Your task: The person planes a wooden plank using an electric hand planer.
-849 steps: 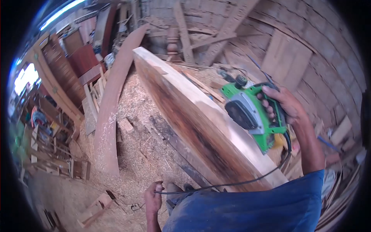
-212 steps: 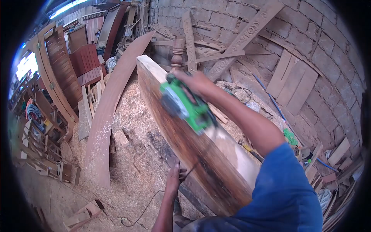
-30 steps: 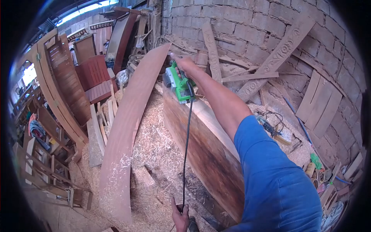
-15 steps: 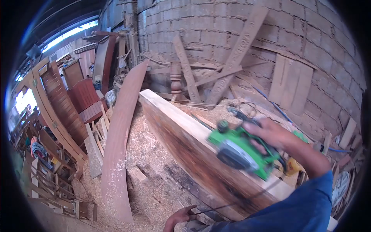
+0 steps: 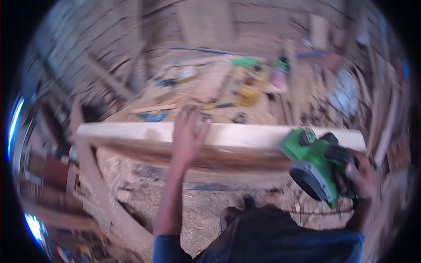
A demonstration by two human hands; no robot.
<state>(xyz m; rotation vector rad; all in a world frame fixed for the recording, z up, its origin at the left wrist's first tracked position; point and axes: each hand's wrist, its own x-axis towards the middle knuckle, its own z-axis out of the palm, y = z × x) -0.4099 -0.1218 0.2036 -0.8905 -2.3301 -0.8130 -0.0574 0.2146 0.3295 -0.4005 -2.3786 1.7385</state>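
Observation:
A thick wooden beam stretches sideways before me, its pale planed edge facing up and its rough brown side toward me. Across that edge, left of its middle, my left hand rests with fingers extended toward the far side. My right hand grips the handle of a green electric planer. The planer is tilted at the near side of the beam's right part, its front overlapping the pale edge in this view.
Behind the beam are a yellow power tool, a blue clamp-like tool and a pink bottle. A curved plank leans at the left. Shavings cover the floor, and a block wall stands at the back.
The view has swung to the right. My left hand has come up from low near the cord onto the beam. My right hand has carried the planer from the beam's top toward its near side.

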